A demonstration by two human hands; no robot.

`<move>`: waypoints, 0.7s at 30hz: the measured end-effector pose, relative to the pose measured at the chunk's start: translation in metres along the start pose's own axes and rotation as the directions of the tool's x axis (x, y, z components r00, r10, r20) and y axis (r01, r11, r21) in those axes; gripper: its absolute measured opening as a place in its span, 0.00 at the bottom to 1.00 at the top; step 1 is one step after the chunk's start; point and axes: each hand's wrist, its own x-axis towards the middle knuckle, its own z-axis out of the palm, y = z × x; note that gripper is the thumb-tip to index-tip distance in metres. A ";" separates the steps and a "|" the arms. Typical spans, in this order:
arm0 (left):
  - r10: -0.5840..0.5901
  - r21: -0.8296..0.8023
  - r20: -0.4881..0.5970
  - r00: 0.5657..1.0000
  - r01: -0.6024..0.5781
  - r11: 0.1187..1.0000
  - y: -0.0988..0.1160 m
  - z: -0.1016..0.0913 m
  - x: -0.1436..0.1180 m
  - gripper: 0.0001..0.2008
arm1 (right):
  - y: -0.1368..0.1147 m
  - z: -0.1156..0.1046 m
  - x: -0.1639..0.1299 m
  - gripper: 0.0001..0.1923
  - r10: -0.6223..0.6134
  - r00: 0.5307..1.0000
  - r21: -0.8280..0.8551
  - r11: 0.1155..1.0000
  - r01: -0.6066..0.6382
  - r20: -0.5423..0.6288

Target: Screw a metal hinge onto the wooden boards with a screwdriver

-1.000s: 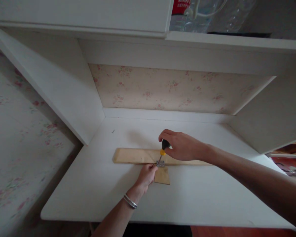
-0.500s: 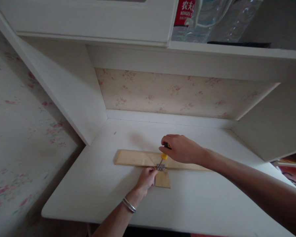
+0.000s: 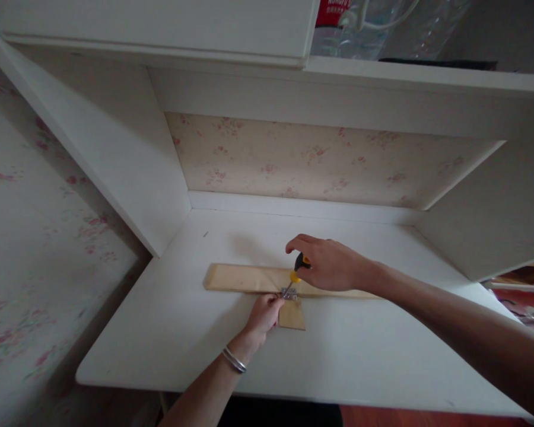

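**Screwdriver on hinge, both hands at the wood joint**

Landmark: the small metal hinge [image 3: 289, 293], sitting where the long wooden strip [image 3: 242, 278] meets the short wooden piece [image 3: 292, 314] on the white bench [image 3: 160, 338].

Far left of the hinge: floral wallpaper, then a white slanted side panel [image 3: 115, 160]. The strip's left end lies well left of the hinge; its long axis runs left-right across the bench, and its right part passes under the right forearm.

Just left of and below the hinge: left hand [image 3: 263, 314], silver bracelet [image 3: 234, 360] on the wrist. Its fingers are curled and pressed together at the hinge's left edge, touching the wood there. Whether they pinch the hinge plate or a screw, cannot tell, too small.

Directly below the hinge: the short wooden piece, butted at a right angle to the strip, pointing toward the person.

Just above and right of the hinge: screwdriver [image 3: 296, 272], black-and-yellow handle, shaft slanting down-left with the tip on the hinge. Right hand [image 3: 327, 264] wraps the handle, fingers closed around it, thumb side toward the back wall.

The left hand is nearer the hinge; the right reaches it only through the tool.

Above, well behind: shelf with clear plastic bottles [image 3: 365, 26].
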 end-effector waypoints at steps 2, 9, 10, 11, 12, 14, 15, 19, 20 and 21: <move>0.007 0.009 -0.005 1.000 -0.007 1.000 -0.001 0.000 0.001 0.11 | 0.001 0.001 0.000 0.13 0.028 0.999 -0.005 1.000 -0.028 -0.020; 0.006 0.017 -0.016 1.000 -0.005 1.000 0.003 0.001 -0.001 0.11 | 0.003 -0.001 0.000 0.13 -0.055 0.998 0.029 0.998 0.056 -0.038; 0.005 0.013 -0.021 1.000 -0.005 1.000 0.004 0.001 -0.002 0.10 | 0.002 -0.001 0.000 0.15 -0.049 0.998 0.033 0.998 0.050 -0.035; 0.004 0.009 -0.026 1.000 -0.004 1.000 0.006 0.001 -0.002 0.10 | 0.002 -0.002 0.000 0.13 -0.030 0.999 0.032 0.999 0.031 -0.036; 0.003 0.006 -0.030 1.000 -0.003 1.000 0.007 0.001 -0.003 0.10 | 0.002 -0.002 0.000 0.09 -0.007 0.999 0.026 1.000 0.008 -0.038; -0.004 0.001 -0.032 0.999 0.004 1.000 0.009 0.001 -0.005 0.10 | 0.002 -0.001 -0.001 0.09 0.021 0.999 0.007 1.000 -0.020 -0.049; -0.004 -0.001 -0.031 1.000 0.004 1.000 0.009 0.001 -0.005 0.10 | 0.002 -0.001 -0.001 0.10 0.012 0.999 0.004 1.000 -0.012 -0.051; 0.007 0.001 -0.029 1.000 -0.007 1.000 0.010 0.000 -0.005 0.11 | 0.005 0.000 -0.005 0.07 -0.098 0.994 0.062 0.993 0.100 -0.041; 0.004 0.004 -0.032 0.999 -0.004 1.000 0.010 0.000 -0.005 0.11 | 0.005 0.000 -0.006 0.11 -0.108 0.993 0.076 0.991 0.110 -0.041; -0.004 0.005 -0.034 0.999 0.004 1.000 0.009 0.000 -0.005 0.11 | 0.005 0.001 -0.007 0.13 -0.097 0.994 0.079 0.992 0.100 -0.042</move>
